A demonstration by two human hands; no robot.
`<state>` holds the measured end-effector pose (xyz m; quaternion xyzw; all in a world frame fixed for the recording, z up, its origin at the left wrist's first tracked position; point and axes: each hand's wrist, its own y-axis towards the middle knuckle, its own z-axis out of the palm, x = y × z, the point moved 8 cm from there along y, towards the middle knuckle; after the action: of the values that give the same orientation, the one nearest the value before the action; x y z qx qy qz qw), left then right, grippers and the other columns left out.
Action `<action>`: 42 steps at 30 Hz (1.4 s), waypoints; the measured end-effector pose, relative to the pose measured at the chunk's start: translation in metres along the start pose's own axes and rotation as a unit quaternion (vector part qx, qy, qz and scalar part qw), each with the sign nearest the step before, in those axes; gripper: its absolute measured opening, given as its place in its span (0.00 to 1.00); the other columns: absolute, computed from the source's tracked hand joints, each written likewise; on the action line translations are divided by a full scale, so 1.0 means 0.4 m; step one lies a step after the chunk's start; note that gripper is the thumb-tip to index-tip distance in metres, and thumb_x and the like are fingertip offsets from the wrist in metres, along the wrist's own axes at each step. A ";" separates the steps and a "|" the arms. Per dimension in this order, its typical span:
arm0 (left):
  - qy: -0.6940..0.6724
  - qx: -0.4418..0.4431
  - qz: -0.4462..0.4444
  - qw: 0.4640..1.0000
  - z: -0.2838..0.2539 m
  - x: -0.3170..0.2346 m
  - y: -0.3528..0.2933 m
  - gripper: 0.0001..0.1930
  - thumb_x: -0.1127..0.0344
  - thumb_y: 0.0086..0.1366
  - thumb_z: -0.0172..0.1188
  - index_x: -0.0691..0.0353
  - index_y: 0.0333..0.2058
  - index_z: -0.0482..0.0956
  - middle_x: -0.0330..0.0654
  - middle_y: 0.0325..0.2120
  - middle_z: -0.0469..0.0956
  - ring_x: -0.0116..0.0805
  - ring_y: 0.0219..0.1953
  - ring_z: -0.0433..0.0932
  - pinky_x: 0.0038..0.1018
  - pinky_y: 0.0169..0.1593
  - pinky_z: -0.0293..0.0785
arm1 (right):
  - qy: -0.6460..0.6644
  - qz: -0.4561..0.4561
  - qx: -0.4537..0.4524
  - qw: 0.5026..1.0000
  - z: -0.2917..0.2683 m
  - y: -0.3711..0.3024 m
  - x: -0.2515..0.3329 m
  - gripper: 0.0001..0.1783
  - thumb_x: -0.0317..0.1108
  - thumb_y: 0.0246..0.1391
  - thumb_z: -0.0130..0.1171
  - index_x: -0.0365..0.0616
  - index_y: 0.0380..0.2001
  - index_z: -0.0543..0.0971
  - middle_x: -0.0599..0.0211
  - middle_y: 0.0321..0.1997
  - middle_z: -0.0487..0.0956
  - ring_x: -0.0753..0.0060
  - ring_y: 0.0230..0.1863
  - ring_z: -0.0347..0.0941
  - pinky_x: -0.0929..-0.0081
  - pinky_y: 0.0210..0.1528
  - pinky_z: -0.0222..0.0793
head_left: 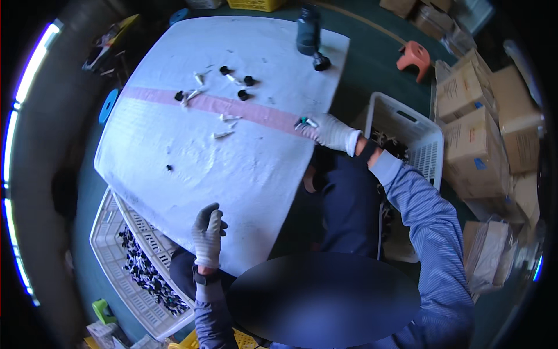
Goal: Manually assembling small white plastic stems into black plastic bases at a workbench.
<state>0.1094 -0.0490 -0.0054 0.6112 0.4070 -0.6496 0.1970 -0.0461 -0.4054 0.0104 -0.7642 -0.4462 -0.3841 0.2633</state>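
My right hand (334,134), in a whitish knit glove, is at the table's right edge, closed on a small white and dark-green piece (307,123) whose exact kind I cannot make out. Over the near part of the table is my left hand (207,238), gloved in white and grey, its fingers loosely bent and apart with nothing visible in them. Beyond the hands, small white pieces (222,135) and black round caps (243,94) lie scattered on the white-covered table (232,174). One tiny black piece (169,167) sits apart at the left.
A pink stripe (256,110) crosses the table. A dark bottle (308,32) stands at the far right corner. White baskets of small dark-and-white parts flank me, left (104,232) and right (433,151). Cardboard boxes (476,139) and an orange stool (414,56) are at right.
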 end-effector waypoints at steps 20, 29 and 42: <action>0.414 -0.002 0.206 0.886 0.002 -0.037 0.221 0.10 0.67 0.64 0.54 0.60 0.42 0.79 0.51 0.39 0.77 0.54 0.38 0.78 0.42 0.43 0.75 | -0.153 0.007 0.080 0.985 0.331 0.211 0.125 0.27 0.42 0.57 0.60 0.43 0.57 0.72 0.50 0.51 0.78 0.51 0.54 0.75 0.62 0.57 0.69; 0.443 -0.039 0.246 0.861 0.031 -0.049 0.233 0.13 0.67 0.65 0.54 0.59 0.48 0.75 0.51 0.44 0.76 0.54 0.42 0.77 0.42 0.44 0.75 | -0.140 -0.010 0.057 0.988 0.302 0.212 0.130 0.27 0.32 0.55 0.59 0.46 0.59 0.70 0.50 0.56 0.73 0.49 0.56 0.73 0.61 0.59 0.69; 0.485 -0.053 0.243 0.838 0.037 -0.080 0.224 0.17 0.68 0.61 0.60 0.60 0.50 0.75 0.52 0.48 0.75 0.54 0.45 0.77 0.40 0.48 0.75 | -0.196 -0.099 0.000 0.976 0.310 0.227 0.191 0.25 0.38 0.55 0.61 0.53 0.56 0.73 0.55 0.56 0.72 0.53 0.58 0.69 0.57 0.60 0.68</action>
<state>0.1730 -0.1208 -0.0019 0.9161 0.3226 -0.1781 0.1582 0.1013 -0.3183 -0.0024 -0.7767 -0.5626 -0.2511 0.1309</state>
